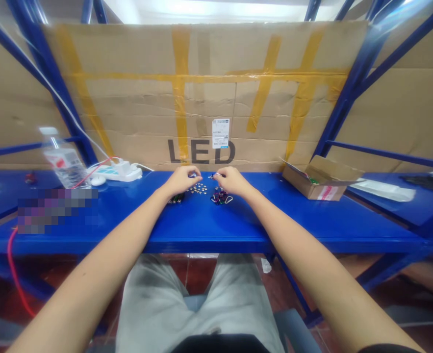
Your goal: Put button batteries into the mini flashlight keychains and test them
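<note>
My left hand [182,179] is over the blue table, thumb and fingers curled together. What lies between its fingertips, if anything, is too small to make out. My right hand [234,180] pinches a small shiny metal piece [211,176] and faces the left hand across a short gap. Small round metal parts [198,188] are scattered below and between the hands. Several dark tubes with bright ends [176,198] lie side by side under my left wrist. Below my right hand sits a little heap of purple and dark carabiner clips [221,197].
An open cardboard box [321,181] with green items stands at the right. A white power strip [118,170], a water bottle [62,159] and a red cable [13,264] are at the left. A large cardboard sheet [142,113] walls off the back between blue posts.
</note>
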Demonstrator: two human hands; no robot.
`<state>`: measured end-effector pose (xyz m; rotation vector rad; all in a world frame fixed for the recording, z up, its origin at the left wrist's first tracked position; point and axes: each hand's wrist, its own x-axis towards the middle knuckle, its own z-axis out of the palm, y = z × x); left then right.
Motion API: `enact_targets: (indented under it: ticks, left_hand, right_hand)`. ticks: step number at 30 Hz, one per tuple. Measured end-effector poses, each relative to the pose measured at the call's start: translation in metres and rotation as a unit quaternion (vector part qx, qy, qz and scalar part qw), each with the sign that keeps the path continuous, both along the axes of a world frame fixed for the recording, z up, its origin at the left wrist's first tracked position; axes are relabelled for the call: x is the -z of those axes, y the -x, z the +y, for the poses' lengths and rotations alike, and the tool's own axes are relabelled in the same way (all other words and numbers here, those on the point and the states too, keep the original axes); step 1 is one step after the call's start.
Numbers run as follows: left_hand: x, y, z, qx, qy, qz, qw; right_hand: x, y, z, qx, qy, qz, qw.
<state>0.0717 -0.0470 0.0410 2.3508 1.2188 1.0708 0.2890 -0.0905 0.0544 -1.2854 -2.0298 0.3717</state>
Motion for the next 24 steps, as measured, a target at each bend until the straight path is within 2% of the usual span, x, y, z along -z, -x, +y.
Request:
enact_targets:
  ticks: [3,5,9,16,20,24]
  left_hand:
    - [-0.001,-0.020,-0.011,0.079,0.028,-0.061,0.995]
    - [0.000,-0.027,-0.014,0.098,0.036,-0.098,0.990]
    - [0.001,-0.028,-0.014,0.073,0.007,-0.130,0.989]
    - [-0.007,-0.026,-0.019,0.066,-0.013,-0.098,0.993]
    - [-0.009,-0.027,-0.020,0.026,-0.019,-0.124,0.992]
    - [-0.007,-0.029,-0.019,0.025,0.046,-0.204,0.978]
  right_hand:
    - [0.000,0.001,0.001,-0.006,0.071,0.062,0.995]
    - [-0.001,0.002,0.001,-0.016,0.106,0.098,0.989]
    - [-0.003,0.002,-0.002,-0.056,0.144,0.148,0.977]
    - [-0.002,0.001,-0.004,-0.094,0.188,0.192,0.959]
    - [0.001,0.003,-0.002,-0.095,0.165,0.251,0.949]
    - [0.000,0.005,-0.002,-0.106,0.106,0.297,0.943]
